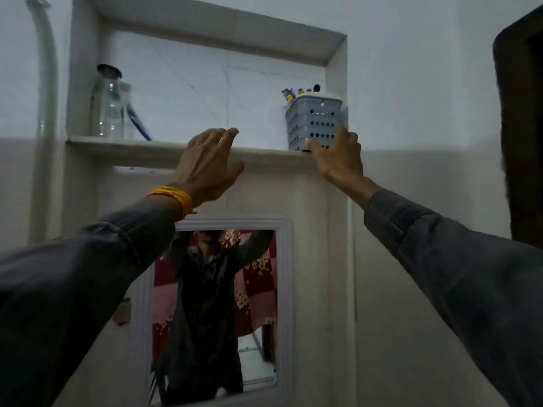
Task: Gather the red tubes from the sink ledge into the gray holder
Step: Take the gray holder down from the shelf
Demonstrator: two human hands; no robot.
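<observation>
White wall niche (205, 83) above both raised hands holds the gray holder (316, 123), fingers of the right hand (338, 160) touching its lower front. Left hand (210, 163) hovers open and empty, well apart from it

The gray holder (316, 124), perforated with round holes, stands upright at upper right of the frame, colorful items poking from its top.

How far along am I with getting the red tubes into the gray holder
Done: unclear. The gray holder on the niche shelf already has items poking out, none clearly a red tube. In hand: your right hand touches the holder's base; your left hand is open and empty. Left: no sink ledge or red tubes are in view.
</observation>
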